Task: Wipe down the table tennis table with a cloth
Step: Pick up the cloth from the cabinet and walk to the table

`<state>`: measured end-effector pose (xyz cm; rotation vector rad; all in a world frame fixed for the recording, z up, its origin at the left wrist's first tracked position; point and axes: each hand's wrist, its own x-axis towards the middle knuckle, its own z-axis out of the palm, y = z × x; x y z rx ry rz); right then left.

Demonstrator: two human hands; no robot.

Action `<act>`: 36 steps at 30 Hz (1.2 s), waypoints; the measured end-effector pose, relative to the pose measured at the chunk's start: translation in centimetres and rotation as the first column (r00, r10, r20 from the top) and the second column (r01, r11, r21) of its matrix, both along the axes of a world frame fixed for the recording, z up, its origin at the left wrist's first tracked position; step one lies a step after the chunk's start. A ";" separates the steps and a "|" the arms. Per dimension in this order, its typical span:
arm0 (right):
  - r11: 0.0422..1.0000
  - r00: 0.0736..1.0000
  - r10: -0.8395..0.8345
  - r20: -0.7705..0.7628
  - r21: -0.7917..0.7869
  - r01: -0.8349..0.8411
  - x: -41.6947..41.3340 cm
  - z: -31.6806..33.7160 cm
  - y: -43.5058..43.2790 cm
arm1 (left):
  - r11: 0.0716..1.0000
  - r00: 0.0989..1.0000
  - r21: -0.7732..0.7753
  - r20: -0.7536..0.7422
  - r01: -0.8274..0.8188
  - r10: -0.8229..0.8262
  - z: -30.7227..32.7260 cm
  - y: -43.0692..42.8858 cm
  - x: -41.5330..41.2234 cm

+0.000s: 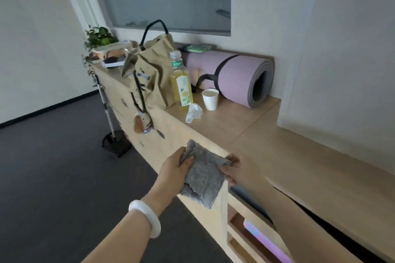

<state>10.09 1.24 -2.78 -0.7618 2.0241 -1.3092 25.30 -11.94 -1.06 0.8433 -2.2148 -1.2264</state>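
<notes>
Stage of the task, by judgement: the very start. One grey cloth (203,175) stretched between two hands just off the front edge of the wooden counter (277,145), apparently not pressed to any surface. No table tennis table anywhere in view, hence no wiped area to report. In all likelihood the whole job left to do: reaching the table, laying the cloth flat, working across the top.

Grip of the left hand (174,172): thumb over, fingers under, pinching the cloth's left edge, out in front of the counter's face. Grip of the right hand (233,170): pinching the cloth's right corner, above the counter's front edge; blurred, finger detail unclear.

Count, each placed from the counter:
- cloth: one, lower part hanging loose before the counter's face
- hands: two, both on the cloth
- bracelet (145,218): one, white, on the left wrist, out in front of the counter
- bag (154,70): one, tan with a black handle, on the counter top toward its far end
- bottle (181,83): one, yellow drink, on the top just beside the bag
- cup (210,99): one, white paper, on the top near the bottle
- tissue (194,113): one, crumpled, on the top at the bottle's foot
- mat (235,74): one, purple, rolled and strapped, at the back of the top against the wall
- plant (99,37): one, at the counter's far end
- stand (115,141): one, pole on a black base, on the floor beside the counter's face
</notes>
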 end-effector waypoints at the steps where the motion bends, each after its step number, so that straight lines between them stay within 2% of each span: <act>1: 1.000 0.999 0.014 -0.042 -0.001 -0.014 3.2 0.1 -1.1 | 0.998 0.997 -0.014 0.019 -0.069 0.069 -0.1 -0.4 3.7; 2: 1.000 0.997 0.022 -0.078 0.005 -0.022 6.7 0.3 -2.0 | 0.991 0.990 -0.024 0.031 -0.135 0.136 -0.2 -0.5 7.4; 3: 0.998 0.997 0.059 -0.051 -0.003 -0.059 10.6 0.4 -2.7 | 0.981 0.981 -0.043 0.033 -0.192 0.193 -0.3 -0.4 11.3; 4: 0.991 0.989 0.132 0.074 -0.035 -0.129 14.9 0.6 -3.3 | 0.970 0.971 -0.079 0.032 -0.232 0.235 -0.5 0.0 15.3; 5: 0.972 0.938 0.234 0.255 -0.080 -0.221 19.4 0.8 -3.8 | 0.960 0.966 -0.127 0.035 -0.250 0.256 -0.8 0.7 19.4; 6: 0.942 0.839 0.334 0.430 -0.132 -0.307 24.0 0.6 -4.3 | 0.953 0.964 -0.176 0.051 -0.247 0.259 -1.1 1.7 23.6; 8: 0.908 0.650 0.401 0.645 -0.185 -0.377 33.2 0.2 -4.9 | 0.955 0.970 -0.219 0.097 -0.199 0.225 -2.2 4.0 32.1; 10: 0.869 0.582 0.452 0.676 -0.186 -0.459 42.2 -0.6 -5.3 | 0.948 0.958 -0.256 0.165 -0.189 0.236 -3.6 6.2 41.1; 12: 0.800 0.526 0.539 0.657 -0.203 -0.565 50.1 -1.8 -5.2 | 0.906 0.909 -0.290 0.191 -0.308 0.371 -4.8 8.5 49.7; 13: 0.757 0.488 0.578 0.654 -0.207 -0.619 54.2 -2.4 -5.0 | 0.861 0.859 -0.281 0.178 -0.423 0.480 -4.9 9.8 54.2; 15: 0.654 0.410 0.654 0.636 -0.203 -0.729 61.8 -3.2 -4.5 | 0.697 0.698 -0.282 0.115 -0.659 0.706 -4.9 12.4 62.6; 17: 0.501 0.281 0.736 0.616 -0.216 -0.838 68.8 -3.7 -3.9 | 0.561 0.553 -0.321 0.125 -0.763 0.824 -4.8 14.9 70.1; 19: 0.302 0.105 0.794 0.599 -0.239 -0.923 75.2 -3.6 -3.5 | 0.573 0.528 -0.341 0.223 -0.745 0.819 -4.7 17.0 76.4; 21: 0.144 -0.011 0.833 0.553 -0.236 -0.961 80.9 -3.7 -3.4 | 0.597 0.527 -0.289 0.287 -0.749 0.800 -5.2 18.6 81.6; 22: 0.097 -0.028 0.856 0.517 -0.213 -0.972 83.6 -3.8 -3.4 | 0.566 0.499 -0.248 0.286 -0.786 0.818 -5.6 19.5 83.8; 26: 0.000 -0.032 0.944 0.328 -0.098 -0.995 93.9 -5.2 -4.4 | 0.305 0.242 -0.220 0.272 -0.927 0.931 -7.9 22.0 91.0; 29: -0.099 -0.112 0.983 0.149 -0.091 -0.991 101.7 -5.5 -6.0 | 0.123 0.040 -0.259 0.305 -0.958 0.952 -8.7 21.4 96.8; 31: -0.251 -0.251 0.968 -0.014 -0.083 -0.964 107.3 -5.6 -7.6 | -0.019 -0.108 -0.264 0.326 -0.964 0.939 -8.5 20.4 101.3; 34: -0.534 -0.511 0.795 -0.328 0.022 -0.845 114.5 -5.1 -10.3 | -0.139 -0.232 -0.263 0.367 -0.955 0.901 -7.5 18.7 107.4; 36: -0.638 -0.610 0.661 -0.437 0.102 -0.764 119.0 -4.9 -11.7 | -0.202 -0.292 -0.263 0.373 -0.944 0.881 -6.7 17.7 111.1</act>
